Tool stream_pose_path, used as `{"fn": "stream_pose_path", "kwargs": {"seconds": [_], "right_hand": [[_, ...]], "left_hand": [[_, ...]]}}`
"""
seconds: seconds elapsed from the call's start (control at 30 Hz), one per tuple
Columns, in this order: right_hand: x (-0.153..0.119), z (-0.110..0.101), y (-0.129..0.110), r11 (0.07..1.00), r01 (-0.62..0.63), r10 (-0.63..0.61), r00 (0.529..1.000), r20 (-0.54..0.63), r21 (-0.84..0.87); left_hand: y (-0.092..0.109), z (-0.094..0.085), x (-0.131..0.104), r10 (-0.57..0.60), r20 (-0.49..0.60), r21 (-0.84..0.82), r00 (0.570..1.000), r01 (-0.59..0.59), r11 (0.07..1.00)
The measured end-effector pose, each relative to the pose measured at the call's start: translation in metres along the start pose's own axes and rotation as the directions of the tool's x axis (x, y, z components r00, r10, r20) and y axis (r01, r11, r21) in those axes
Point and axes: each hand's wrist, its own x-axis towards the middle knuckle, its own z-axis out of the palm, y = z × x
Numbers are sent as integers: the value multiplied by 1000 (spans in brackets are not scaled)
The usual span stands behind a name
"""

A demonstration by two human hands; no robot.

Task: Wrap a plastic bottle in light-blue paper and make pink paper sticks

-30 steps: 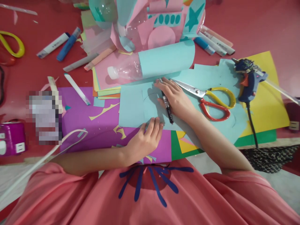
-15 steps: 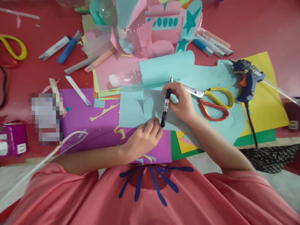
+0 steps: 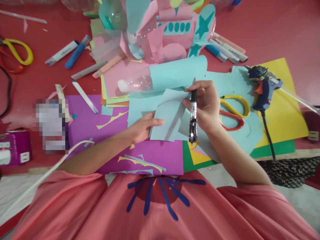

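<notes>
A light blue paper piece [image 3: 170, 115] with a curved line drawn on it is lifted a little and tilted. At its left edge my left hand [image 3: 143, 128] grips it, thumb on top and the other fingers underneath. My right hand [image 3: 207, 105] is closed around a black pen [image 3: 193, 116], tip pointing away from me. That hand's thumb and fingertips also meet the paper's upper right corner. Just beyond lies a clear plastic bottle [image 3: 137, 81] wrapped in light blue paper [image 3: 178, 74]. Scissors with yellow and red handles [image 3: 235, 123] lie partly hidden behind my right hand.
A blue glue gun [image 3: 265, 88] rests on light blue and yellow sheets [image 3: 290, 100] at right. Purple paper [image 3: 157, 155] with thin scraps lies nearest me. Markers [image 3: 77, 51], decorated bottles and paper cutouts [image 3: 172, 35] are at the back. A white cable [image 3: 62, 158] crosses the left.
My left hand has gone from lying on the paper to gripping its left edge. The paper has been lifted and turned. My right hand has moved right with the pen.
</notes>
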Motion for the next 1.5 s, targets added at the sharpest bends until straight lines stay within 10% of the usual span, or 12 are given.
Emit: {"fn": "stream_pose_path", "kwargs": {"seconds": [0.4,0.63,0.97,1.5], "right_hand": [[-1,5,6,1000,-11,11,998,-61,-1],[-3,8,10,998,-39,35,997,-75,-56],[-3,7,9,998,-24,19,994,-108,-54],[-1,1,12,1000,-18,18,998,-64,4]], "left_hand": [[-15,12,-4,-296,-49,-332,954,264,906],[-3,14,-8,-355,220,-342,909,413,844],[-6,16,-7,-347,52,-418,936,336,844],[-9,12,-7,-276,127,-404,953,304,863]]}}
